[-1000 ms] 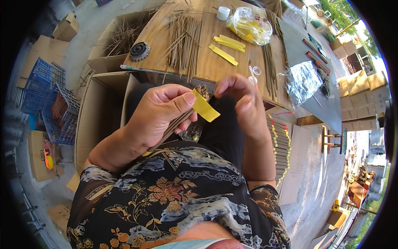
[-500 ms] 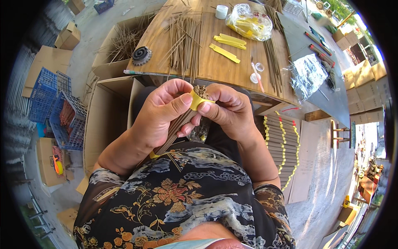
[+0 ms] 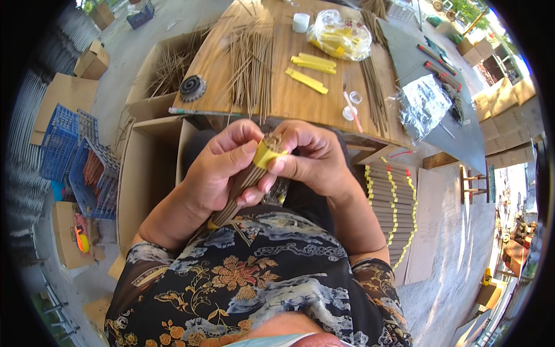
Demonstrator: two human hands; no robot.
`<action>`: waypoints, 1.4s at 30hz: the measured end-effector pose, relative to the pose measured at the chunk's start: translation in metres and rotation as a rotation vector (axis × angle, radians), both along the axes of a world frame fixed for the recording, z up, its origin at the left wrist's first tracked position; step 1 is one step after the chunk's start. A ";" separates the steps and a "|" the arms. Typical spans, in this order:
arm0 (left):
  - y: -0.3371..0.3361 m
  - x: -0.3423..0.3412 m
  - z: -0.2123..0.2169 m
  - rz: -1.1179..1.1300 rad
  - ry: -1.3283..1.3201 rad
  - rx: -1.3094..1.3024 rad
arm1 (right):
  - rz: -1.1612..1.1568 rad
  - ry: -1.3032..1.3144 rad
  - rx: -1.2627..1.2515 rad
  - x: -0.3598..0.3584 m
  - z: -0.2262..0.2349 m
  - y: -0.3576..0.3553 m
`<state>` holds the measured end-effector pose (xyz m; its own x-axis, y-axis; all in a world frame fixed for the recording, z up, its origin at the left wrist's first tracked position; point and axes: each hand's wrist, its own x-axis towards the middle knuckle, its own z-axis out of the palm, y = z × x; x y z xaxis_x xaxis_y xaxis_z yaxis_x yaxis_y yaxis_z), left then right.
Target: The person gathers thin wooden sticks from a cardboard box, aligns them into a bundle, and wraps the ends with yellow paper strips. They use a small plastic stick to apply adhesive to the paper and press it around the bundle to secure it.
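Note:
A bundle of thin brown sticks (image 3: 238, 196), which look like incense sticks, slants between my hands with its lower end against my shirt. Around its upper end runs a yellow paper band (image 3: 266, 156). My left hand (image 3: 222, 159) is closed on the bundle, its thumb and finger at the band's left edge. My right hand (image 3: 309, 156) pinches the band's right end between thumb and forefinger. Another bit of yellow shows at the bundle's lower end. Loose brown sticks (image 3: 251, 69) lie on the wooden table (image 3: 289, 101) beyond my hands, with yellow strips (image 3: 306, 80) to their right.
A plastic bag of yellow strips (image 3: 341, 37), a white jar (image 3: 300, 22) and a dark coil (image 3: 192, 88) sit on the table. Cardboard boxes (image 3: 151, 173) and blue crates (image 3: 87, 173) stand at left. Banded bundles (image 3: 390, 208) lie at right beside a grey board (image 3: 428, 87).
The yellow band now lies flatter around the bundle's upper end. Both hands have shifted slightly down and left with it, still gripping. The surroundings have moved a little in view.

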<state>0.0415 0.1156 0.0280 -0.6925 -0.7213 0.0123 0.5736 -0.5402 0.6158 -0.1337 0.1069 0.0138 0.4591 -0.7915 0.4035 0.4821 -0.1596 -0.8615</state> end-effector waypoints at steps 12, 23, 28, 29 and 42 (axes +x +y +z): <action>0.004 -0.007 0.006 0.044 -0.106 -0.208 | -0.193 0.161 -0.392 -0.010 0.006 -0.006; 0.002 -0.008 0.022 0.010 -0.449 -0.461 | -0.285 0.205 -0.530 -0.016 0.012 -0.009; 0.004 -0.018 0.022 -0.125 -0.410 -0.256 | -0.248 0.250 -0.504 -0.025 0.012 -0.006; 0.003 -0.019 0.021 -0.140 -0.410 -0.234 | -0.257 0.246 -0.492 -0.026 0.009 -0.006; -0.042 -0.036 0.009 0.190 -0.329 -0.219 | -1.004 0.643 0.086 -0.118 -0.050 -0.053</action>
<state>0.0055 0.0738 0.0366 -0.5402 -0.8413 -0.0202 0.4045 -0.2806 0.8704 -0.2521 0.0540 -0.0365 -0.2816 -0.9251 0.2548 -0.3486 -0.1487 -0.9254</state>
